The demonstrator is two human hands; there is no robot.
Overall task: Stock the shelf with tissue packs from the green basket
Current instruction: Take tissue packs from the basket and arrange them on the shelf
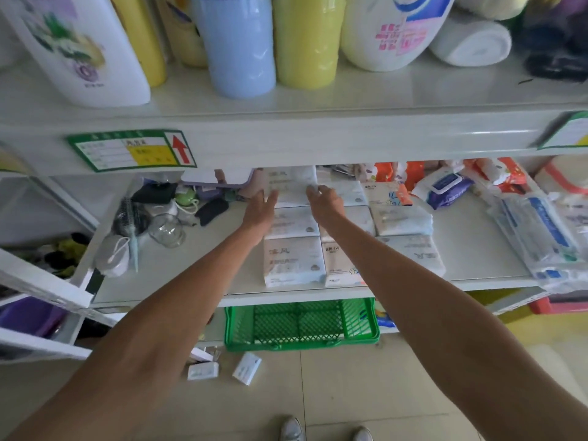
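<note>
Upper level: white bottle (79,49) at the left, then blue bottle (237,46), yellow-green bottle (307,39), rolled white towel (471,43) at the right.
Shelf edge: green price label (130,150) with a red arrow.
Lower level, left: glass jar (167,229), grey face mask (113,256).
Lower level, right: blue wet wipes pack (445,187).
Floor: two small white boxes (203,370), near the shoes (291,429).

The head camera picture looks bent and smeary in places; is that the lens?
Head view: the wide lens bows the shelf edge and stretches both forearms; the green price label is blurred unreadable; soft glare streaks the upper shelf; the hands reach into dimmer shade.
</note>
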